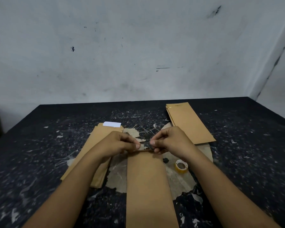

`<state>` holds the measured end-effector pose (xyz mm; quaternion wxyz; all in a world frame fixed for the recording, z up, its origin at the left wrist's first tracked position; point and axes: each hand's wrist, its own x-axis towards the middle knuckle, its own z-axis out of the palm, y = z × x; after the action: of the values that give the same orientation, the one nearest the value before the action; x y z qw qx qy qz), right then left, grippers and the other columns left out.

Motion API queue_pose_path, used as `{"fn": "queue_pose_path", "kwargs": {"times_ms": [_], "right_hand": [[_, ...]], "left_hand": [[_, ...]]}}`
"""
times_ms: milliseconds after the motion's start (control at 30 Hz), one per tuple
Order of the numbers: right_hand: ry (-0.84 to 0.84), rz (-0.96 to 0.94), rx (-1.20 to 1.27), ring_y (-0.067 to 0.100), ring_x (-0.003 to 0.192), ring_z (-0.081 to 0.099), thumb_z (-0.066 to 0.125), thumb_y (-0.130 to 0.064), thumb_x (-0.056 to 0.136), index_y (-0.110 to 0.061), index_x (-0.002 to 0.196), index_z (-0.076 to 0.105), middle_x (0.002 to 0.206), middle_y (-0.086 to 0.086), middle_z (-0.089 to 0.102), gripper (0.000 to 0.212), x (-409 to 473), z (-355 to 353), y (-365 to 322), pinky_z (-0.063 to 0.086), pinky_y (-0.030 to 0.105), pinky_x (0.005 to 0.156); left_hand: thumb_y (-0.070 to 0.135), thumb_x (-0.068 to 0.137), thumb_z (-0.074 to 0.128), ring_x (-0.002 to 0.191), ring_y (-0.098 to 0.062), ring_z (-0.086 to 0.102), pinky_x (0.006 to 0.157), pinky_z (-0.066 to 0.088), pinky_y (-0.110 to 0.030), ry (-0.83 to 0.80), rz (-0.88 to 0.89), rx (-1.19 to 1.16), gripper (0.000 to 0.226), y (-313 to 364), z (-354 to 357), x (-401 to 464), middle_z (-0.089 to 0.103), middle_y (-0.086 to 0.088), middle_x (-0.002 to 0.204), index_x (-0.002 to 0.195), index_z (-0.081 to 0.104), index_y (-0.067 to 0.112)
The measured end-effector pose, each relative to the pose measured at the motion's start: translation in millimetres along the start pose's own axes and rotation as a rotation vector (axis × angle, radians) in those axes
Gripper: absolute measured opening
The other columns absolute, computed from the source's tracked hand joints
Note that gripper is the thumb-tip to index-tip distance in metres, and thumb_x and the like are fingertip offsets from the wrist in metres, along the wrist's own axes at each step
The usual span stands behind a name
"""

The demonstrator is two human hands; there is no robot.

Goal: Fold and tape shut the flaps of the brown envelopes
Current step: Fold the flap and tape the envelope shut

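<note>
A long brown envelope (146, 186) lies lengthwise in the middle of the dark, scuffed table (245, 153), its near end cut off by the bottom edge of the view. At its far end both hands meet. The left hand (120, 143) curls its fingers inward, thumb and forefinger pinched together just over the envelope's far left corner. The right hand (169, 140) mirrors it at the far right corner, fingers curled and thumb tip pressed against them. What they pinch is hard to make out: a thin, pale or clear strip seems to stretch between the two hands above the envelope's far edge, but blur and the fingers hide it, and whether the flap is folded cannot be told.

Left of this envelope, partly under the left forearm, sits a stack of brown envelopes (95, 145) with a white slip (111, 124) showing at its far end. Right of the envelope, close by, a roll of tape (181, 166) lies on worn brown paper (179, 181), with a small dark lump (165, 160) between roll and envelope. Farther right and back lies a second stack of envelopes (189, 122). A stained pale wall (138, 46) rises behind the table.
</note>
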<state>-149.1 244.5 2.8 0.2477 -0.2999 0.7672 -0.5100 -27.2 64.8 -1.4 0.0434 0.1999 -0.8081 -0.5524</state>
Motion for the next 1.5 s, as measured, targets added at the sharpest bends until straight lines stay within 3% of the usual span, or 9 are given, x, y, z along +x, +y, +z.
{"fn": "queue_pose_path", "kwargs": {"times_ms": [233,400,500,633,900,1000,1100,1300,1500], "right_hand": [[0.002,0.038,-0.006,0.025,0.070,0.074,0.073,-0.002,0.089,-0.004,0.084,0.074,0.079,0.016,0.076,0.006,2,-1,1,0.063,0.039,0.066],[-0.014,0.085,0.066,0.021,0.070,0.069,0.073,-0.005,0.089,-0.005,0.087,0.075,0.075,0.010,0.072,0.003,4,-4,4,0.052,0.027,0.050],[-0.024,0.131,0.135,0.016,0.067,0.066,0.071,-0.002,0.090,-0.003,0.088,0.076,0.071,0.006,0.071,0.005,8,-7,5,0.049,0.023,0.050],[-0.039,0.188,0.193,0.020,0.060,0.064,0.066,0.009,0.089,0.004,0.088,0.075,0.067,0.014,0.068,0.010,12,-9,6,0.049,0.022,0.047],[0.024,0.310,0.125,0.023,0.050,0.059,0.058,0.015,0.087,-0.007,0.090,0.052,0.058,0.010,0.068,0.023,15,-2,7,0.039,0.025,0.042],[0.040,0.317,0.022,0.030,0.063,0.058,0.057,0.011,0.084,-0.007,0.074,0.054,0.076,0.024,0.074,0.020,17,4,8,0.042,0.033,0.053],[0.040,0.310,-0.061,0.029,0.059,0.057,0.056,0.008,0.080,-0.006,0.067,0.056,0.084,0.031,0.072,0.020,17,7,8,0.046,0.034,0.052],[0.037,0.290,-0.203,0.027,0.053,0.061,0.061,0.004,0.082,-0.008,0.063,0.062,0.073,0.022,0.074,0.022,18,8,7,0.053,0.032,0.049],[0.030,0.245,-0.325,0.021,0.051,0.062,0.064,-0.001,0.081,-0.012,0.065,0.060,0.069,0.014,0.075,0.020,17,10,5,0.050,0.028,0.049]], "left_hand": [[0.009,0.082,0.078,0.075,-0.009,0.063,0.066,0.044,-0.021,-0.008,-0.050,-0.069,0.009,-2,-2,3,0.075,-0.003,0.084,0.090,0.077,0.006],[0.006,0.083,0.075,0.062,0.000,0.060,0.055,0.045,-0.012,0.005,-0.061,-0.131,0.014,-2,-3,3,0.073,-0.005,0.088,0.096,0.077,0.000],[0.005,0.084,0.072,0.064,-0.005,0.059,0.054,0.046,-0.015,-0.017,-0.102,-0.232,0.018,0,-8,4,0.072,-0.007,0.086,0.102,0.076,0.001],[-0.005,0.085,0.068,0.064,-0.012,0.065,0.053,0.049,-0.018,-0.007,-0.208,-0.376,0.024,2,-13,5,0.073,-0.009,0.081,0.108,0.071,0.001],[-0.010,0.082,0.068,0.047,-0.013,0.062,0.039,0.038,-0.015,0.108,-0.304,-0.193,0.015,2,5,15,0.071,-0.012,0.069,0.090,0.067,0.003],[-0.010,0.081,0.067,0.047,-0.014,0.062,0.036,0.034,-0.015,0.126,-0.290,-0.102,0.015,0,8,15,0.073,-0.014,0.070,0.088,0.066,0.003],[-0.012,0.080,0.067,0.046,-0.016,0.063,0.036,0.031,-0.015,0.123,-0.286,-0.059,0.019,2,10,14,0.072,-0.014,0.068,0.087,0.062,0.004],[-0.013,0.078,0.071,0.046,-0.016,0.062,0.040,0.036,-0.019,0.106,-0.289,0.000,0.027,5,11,11,0.068,-0.012,0.060,0.089,0.057,0.007],[-0.011,0.073,0.077,0.045,-0.019,0.062,0.046,0.046,-0.026,0.122,-0.259,0.087,0.030,3,13,13,0.065,-0.012,0.055,0.086,0.056,0.006]]}}
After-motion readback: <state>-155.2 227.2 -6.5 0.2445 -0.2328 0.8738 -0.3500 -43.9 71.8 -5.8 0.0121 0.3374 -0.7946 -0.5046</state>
